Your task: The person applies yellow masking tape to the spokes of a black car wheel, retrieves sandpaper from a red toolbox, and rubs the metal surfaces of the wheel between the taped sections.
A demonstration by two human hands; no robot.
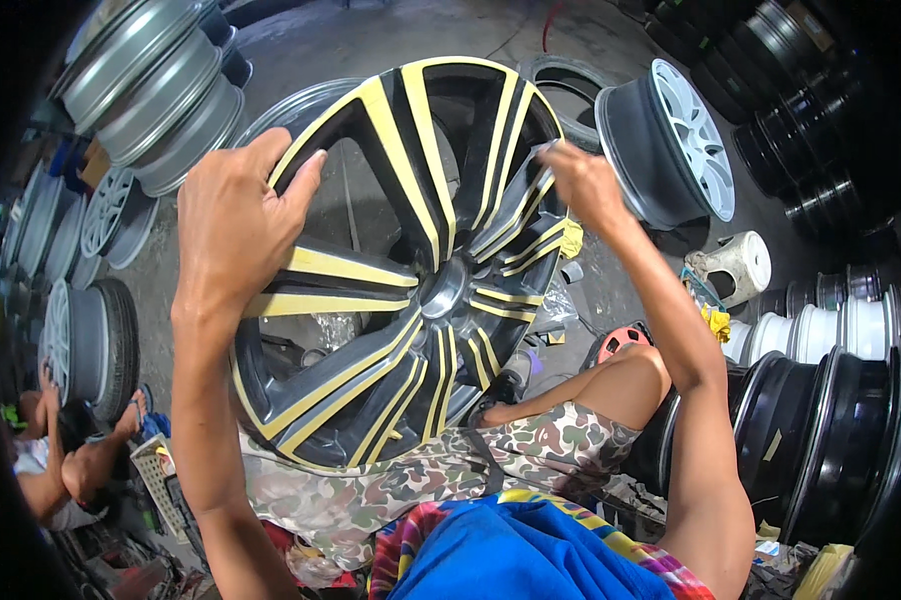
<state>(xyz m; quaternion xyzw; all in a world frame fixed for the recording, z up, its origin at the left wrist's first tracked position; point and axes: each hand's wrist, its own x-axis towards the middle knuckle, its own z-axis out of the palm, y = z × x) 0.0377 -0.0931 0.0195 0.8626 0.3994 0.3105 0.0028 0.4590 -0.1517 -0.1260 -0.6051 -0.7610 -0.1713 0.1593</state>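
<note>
A black alloy wheel (pixel 444 290) stands tilted in front of me, its lower edge against my camouflage-clad legs. Yellow masking tape (pixel 351 304) covers the faces of most spokes and part of the outer lip. Grey surface shows on a spoke at the upper right. My left hand (pixel 236 215) is wrapped over the wheel's upper left rim, thumb on the inner side. At the upper right rim, beside that grey spoke, my right hand (pixel 586 185) has its fingers pinched together. They are slightly blurred, and whatever they hold is too small to name.
Stacked silver rims (pixel 156 90) rise at the far left. A grey wheel (pixel 666 145) stands at the far right, near a white bucket-like container (pixel 736 268). Black rims (pixel 801 440) line the right side. Another person's hand (pixel 49 385) is near a tyre (pixel 118 345) on the left.
</note>
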